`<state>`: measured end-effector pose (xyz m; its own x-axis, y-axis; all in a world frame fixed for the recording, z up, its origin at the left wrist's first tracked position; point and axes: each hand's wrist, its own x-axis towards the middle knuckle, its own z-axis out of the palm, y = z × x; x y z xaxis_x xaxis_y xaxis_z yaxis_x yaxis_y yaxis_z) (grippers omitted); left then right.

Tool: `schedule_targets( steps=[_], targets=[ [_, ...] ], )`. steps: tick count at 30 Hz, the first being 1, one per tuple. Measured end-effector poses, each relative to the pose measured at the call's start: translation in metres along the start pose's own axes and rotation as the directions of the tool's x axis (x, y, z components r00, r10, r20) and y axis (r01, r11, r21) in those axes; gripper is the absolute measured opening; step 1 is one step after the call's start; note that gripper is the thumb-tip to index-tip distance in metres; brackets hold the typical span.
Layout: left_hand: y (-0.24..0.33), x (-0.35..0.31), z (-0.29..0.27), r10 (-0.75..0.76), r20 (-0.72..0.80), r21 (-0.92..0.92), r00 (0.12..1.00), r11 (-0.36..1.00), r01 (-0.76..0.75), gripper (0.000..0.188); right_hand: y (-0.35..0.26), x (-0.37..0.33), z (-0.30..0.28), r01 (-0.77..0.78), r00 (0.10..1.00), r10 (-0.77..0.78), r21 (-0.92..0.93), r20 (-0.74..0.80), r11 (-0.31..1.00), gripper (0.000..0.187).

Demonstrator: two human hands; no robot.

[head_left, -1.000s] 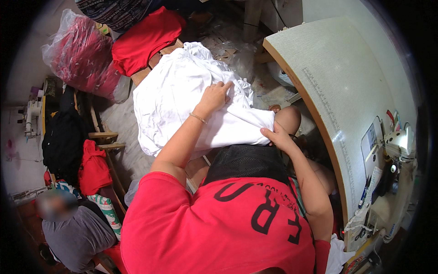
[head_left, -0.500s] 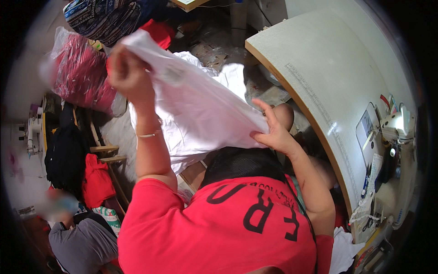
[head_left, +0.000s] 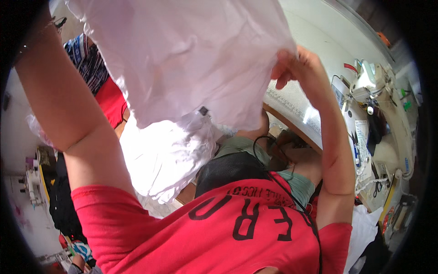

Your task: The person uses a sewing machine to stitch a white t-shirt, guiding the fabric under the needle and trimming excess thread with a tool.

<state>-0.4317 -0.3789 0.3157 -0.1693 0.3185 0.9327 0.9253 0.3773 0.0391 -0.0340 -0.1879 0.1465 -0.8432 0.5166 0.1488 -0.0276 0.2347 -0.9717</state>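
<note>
A piece of white fabric [head_left: 182,59] hangs spread out in front of me, raised high, with a small dark tag [head_left: 203,110] near its lower edge. My right hand [head_left: 301,68] pinches its right edge between thumb and fingers. At the upper left rim my left hand [head_left: 35,16] is only partly in the picture; its fingers are cut off and in shadow, so its hold on the fabric does not show. Below the raised piece, more crumpled white fabric [head_left: 166,153] lies in a heap left of my lap.
At the right stands a pale worktable [head_left: 285,98] with a sewing machine [head_left: 365,86] and scissors [head_left: 377,185]. Red cloth [head_left: 111,102] and a patterned bundle [head_left: 89,59] lie at the far left. Dark clothes [head_left: 64,201] hang farther left, with another person's hand [head_left: 78,261] below.
Both arms have risen, lifting the white fabric from near my lap up in front of me. My left hand has moved up and left to the picture's rim.
</note>
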Motion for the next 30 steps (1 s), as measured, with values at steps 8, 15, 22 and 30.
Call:
schedule_targets(
  steps=[8,15,22,30],
  targets=[
    [-0.019,0.035,0.015,-0.058,0.162,-0.089,0.985,0.993,0.073,0.033,-0.046,0.130,-0.093,0.237,0.964,-0.248,-0.109,-0.094,0.965,0.035],
    [-0.023,0.050,0.012,-0.059,0.227,-0.148,0.972,0.985,0.094,0.034,-0.184,0.092,-0.146,0.507,0.725,-0.614,-0.363,-0.311,0.782,0.039],
    [0.013,0.042,0.035,0.055,0.436,-0.263,0.898,0.962,0.068,0.036,-0.166,0.047,-0.110,0.451,0.614,-0.681,-0.530,-0.399,0.718,0.031],
    [0.215,-0.022,0.143,0.397,0.834,-0.530,0.383,0.382,0.758,0.038,-0.107,0.067,-0.040,0.636,0.603,-0.795,-0.558,-0.071,0.532,0.034]
  ],
)
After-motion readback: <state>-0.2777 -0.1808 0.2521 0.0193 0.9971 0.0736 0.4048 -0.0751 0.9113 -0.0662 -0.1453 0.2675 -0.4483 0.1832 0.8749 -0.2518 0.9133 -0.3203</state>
